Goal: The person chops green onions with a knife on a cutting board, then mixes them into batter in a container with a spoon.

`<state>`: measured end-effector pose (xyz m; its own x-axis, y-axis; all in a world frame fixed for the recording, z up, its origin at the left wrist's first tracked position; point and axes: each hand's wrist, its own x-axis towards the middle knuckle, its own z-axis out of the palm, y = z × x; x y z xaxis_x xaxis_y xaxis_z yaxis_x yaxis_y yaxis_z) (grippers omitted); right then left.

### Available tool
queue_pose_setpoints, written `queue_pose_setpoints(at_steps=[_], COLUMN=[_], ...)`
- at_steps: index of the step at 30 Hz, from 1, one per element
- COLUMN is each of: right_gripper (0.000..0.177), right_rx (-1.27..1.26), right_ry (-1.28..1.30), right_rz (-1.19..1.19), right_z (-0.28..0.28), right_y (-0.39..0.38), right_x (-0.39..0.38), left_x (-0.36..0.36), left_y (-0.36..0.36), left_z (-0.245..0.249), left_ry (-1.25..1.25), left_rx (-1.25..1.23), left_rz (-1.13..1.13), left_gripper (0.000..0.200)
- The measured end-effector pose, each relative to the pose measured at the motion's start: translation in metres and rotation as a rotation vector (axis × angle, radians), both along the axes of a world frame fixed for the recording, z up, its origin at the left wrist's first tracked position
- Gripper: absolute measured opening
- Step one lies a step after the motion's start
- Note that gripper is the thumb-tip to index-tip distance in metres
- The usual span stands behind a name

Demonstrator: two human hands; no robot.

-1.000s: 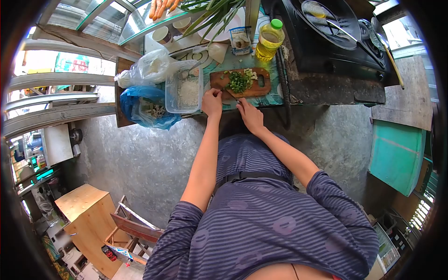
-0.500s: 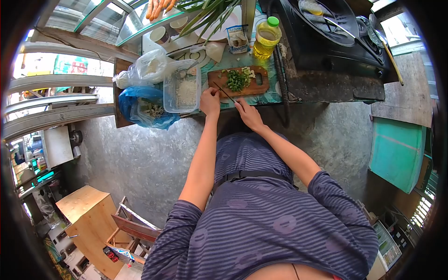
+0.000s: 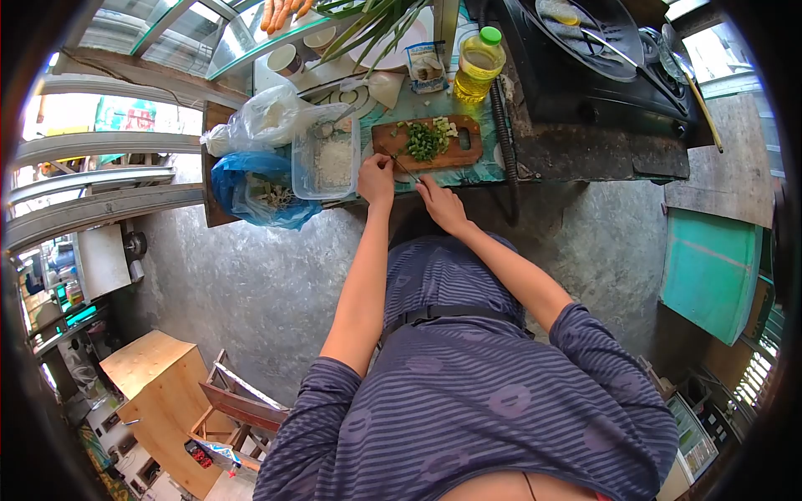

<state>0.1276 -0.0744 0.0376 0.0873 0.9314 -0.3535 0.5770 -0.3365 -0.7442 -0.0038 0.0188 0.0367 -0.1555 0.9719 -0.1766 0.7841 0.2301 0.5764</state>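
The right hand (image 3: 441,204) is closed round the knife (image 3: 407,169), and beyond its blade lie chopped greens (image 3: 428,140) on the cutting board (image 3: 469,154)! The left hand (image 3: 376,179) pinches its fingertips together at the blade's far end.

Carrots (image 3: 280,15) cropped above, beyond-left of cutting board (image 3: 469,149), pan (image 3: 616,60) likewise, beyond-right, knife (image 3: 407,169) handle mostly hidden by right hand (image 3: 441,203), near side.

Bright daylight from the window side, pale sheen on the grey floor, fisheye-curved edges fading to black
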Motion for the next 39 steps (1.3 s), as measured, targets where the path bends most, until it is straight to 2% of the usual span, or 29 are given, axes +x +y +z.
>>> queue_pose_setpoints(at_steps=[11, 14, 17, 26, 39], right_gripper=[0.036, 0.034, 0.034, 0.037, 0.038], right_rx=[0.000, 0.049, 0.006, 0.004, -0.029], right_ry=[-0.109, -0.091, 0.015, 0.086, 0.101], right_rz=[0.029, -0.026, -0.043, -0.025, 0.032], right_z=[-0.004, -0.007, -0.005, -0.002, -0.002], right_y=[-0.008, -0.003, -0.002, -0.003, 0.003], right_x=[0.009, 0.007, 0.010, 0.013, 0.007], left_x=[0.001, 0.002, 0.002, 0.000, 0.000], left_y=[-0.002, -0.003, -0.004, -0.007, -0.006], left_z=[0.000, 0.001, 0.004, 0.004, 0.002], left_ry=[-0.009, -0.022, -0.002, 0.023, 0.026], left_rx=[0.015, 0.032, 0.041, 0.066, 0.081], left_rz=[0.009, 0.018, 0.013, -0.005, -0.015], left_gripper=[0.009, 0.014, 0.014, 0.012, 0.011])
